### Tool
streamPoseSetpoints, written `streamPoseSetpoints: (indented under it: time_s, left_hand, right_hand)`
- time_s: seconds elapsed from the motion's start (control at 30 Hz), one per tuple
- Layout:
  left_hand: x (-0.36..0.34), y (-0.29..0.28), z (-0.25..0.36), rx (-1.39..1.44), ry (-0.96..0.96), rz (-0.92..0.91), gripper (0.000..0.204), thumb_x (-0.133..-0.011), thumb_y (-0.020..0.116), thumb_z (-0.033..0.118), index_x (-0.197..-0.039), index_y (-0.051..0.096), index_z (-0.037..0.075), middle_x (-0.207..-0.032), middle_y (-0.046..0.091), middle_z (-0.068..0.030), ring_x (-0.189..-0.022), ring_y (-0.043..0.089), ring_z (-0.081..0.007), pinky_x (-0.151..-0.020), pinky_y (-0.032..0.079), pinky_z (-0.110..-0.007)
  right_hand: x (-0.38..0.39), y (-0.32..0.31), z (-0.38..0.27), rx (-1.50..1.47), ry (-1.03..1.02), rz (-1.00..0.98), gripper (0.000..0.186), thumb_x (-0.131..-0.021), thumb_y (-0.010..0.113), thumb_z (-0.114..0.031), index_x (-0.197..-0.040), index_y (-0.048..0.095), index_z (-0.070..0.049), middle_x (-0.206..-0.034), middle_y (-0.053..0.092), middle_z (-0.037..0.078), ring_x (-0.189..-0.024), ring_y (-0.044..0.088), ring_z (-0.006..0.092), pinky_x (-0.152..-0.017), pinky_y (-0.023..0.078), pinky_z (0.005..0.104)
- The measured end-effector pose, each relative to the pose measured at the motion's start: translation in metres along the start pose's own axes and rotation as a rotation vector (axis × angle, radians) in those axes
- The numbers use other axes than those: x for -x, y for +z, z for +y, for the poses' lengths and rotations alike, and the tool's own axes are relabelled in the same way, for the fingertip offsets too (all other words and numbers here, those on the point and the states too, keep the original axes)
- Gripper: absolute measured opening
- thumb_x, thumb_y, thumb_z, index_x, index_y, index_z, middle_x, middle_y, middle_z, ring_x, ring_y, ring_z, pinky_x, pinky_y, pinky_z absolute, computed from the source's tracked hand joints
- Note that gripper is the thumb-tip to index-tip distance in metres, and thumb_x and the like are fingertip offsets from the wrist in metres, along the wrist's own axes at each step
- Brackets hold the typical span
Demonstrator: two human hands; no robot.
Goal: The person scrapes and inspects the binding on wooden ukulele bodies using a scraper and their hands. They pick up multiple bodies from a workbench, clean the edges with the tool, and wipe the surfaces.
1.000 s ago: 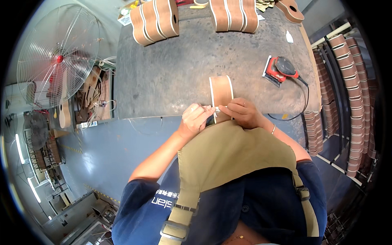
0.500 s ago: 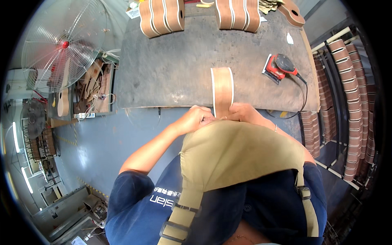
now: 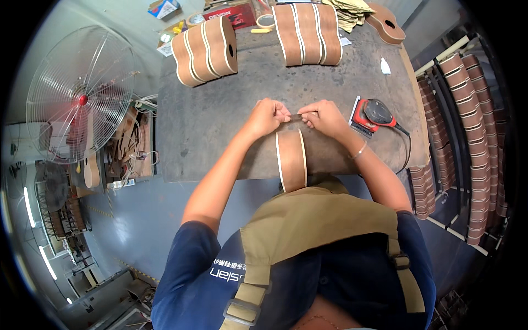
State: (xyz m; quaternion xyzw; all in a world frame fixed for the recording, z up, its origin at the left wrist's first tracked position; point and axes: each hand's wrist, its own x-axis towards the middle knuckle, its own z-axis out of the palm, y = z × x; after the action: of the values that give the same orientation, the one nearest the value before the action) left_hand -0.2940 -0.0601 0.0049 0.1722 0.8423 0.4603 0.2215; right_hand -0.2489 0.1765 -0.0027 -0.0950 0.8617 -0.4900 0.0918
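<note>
Both hands moved up off the bench edge onto the far end of the guitar body point(image 3: 291, 159), which stands on edge on the bench point(image 3: 220, 115). Left hand point(image 3: 269, 116) and right hand point(image 3: 323, 116) pinch its top rim, fingers curled tight. Sander point(image 3: 374, 114) just beside right hand.

both hands moved up off the bench edge, left hand point(image 3: 268, 117) and right hand point(image 3: 324, 117) now pinching the far end of the wooden instrument body point(image 3: 291, 159), arms extended, body stood further onto the workbench point(image 3: 220, 126)
</note>
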Motion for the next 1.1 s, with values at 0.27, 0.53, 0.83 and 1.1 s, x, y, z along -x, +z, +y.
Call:
streamPoseSetpoints:
  time_s: [0.27, 0.53, 0.83, 1.1]
  left_hand:
    - [-0.034, 0.035, -0.082, 0.181, -0.278, -0.335, 0.007, -0.087, 0.077, -0.003, -0.090, 0.082, 0.000, -0.085, 0.080, -0.0068, -0.078, 0.071, -0.0116, -0.073, 0.056, -0.030]
    - [0.063, 0.002, 0.019, -0.055, 0.203, -0.007, 0.016, -0.081, 0.074, -0.006, -0.091, 0.078, 0.006, -0.081, 0.068, -0.0086, -0.078, 0.064, -0.0272, -0.069, 0.052, -0.039]
    - [-0.014, 0.010, -0.025, 0.021, -0.151, -0.151, 0.008, -0.082, 0.075, 0.000, -0.088, 0.080, 0.004, -0.078, 0.073, -0.0108, -0.072, 0.069, -0.0220, -0.068, 0.055, -0.036]
    - [0.040, 0.011, -0.007, -0.064, 0.221, 0.057, 0.011, -0.079, 0.076, -0.003, -0.087, 0.078, 0.004, -0.077, 0.066, -0.0115, -0.076, 0.064, -0.0283, -0.069, 0.053, -0.039]
  right_hand:
    - [-0.022, 0.031, 0.069, -0.235, 0.489, -0.395, 0.028, -0.089, 0.068, -0.002, -0.115, 0.081, 0.001, -0.077, 0.077, 0.010, -0.062, 0.072, 0.0144, -0.063, 0.059, 0.0306]
    - [0.067, 0.009, -0.040, 0.037, -0.077, 0.005, 0.041, -0.083, 0.062, 0.007, -0.116, 0.080, -0.009, -0.086, 0.069, 0.012, -0.081, 0.068, 0.0313, -0.073, 0.055, 0.0389]
    - [0.005, 0.028, 0.030, -0.090, 0.183, -0.048, 0.030, -0.091, 0.062, 0.000, -0.112, 0.081, -0.009, -0.087, 0.073, 0.018, -0.082, 0.071, 0.0358, -0.077, 0.056, 0.0382]
    - [0.054, 0.033, -0.002, 0.002, -0.035, 0.096, 0.033, -0.090, 0.063, 0.004, -0.118, 0.079, -0.007, -0.091, 0.074, 0.013, -0.077, 0.070, 0.0267, -0.072, 0.055, 0.0360]
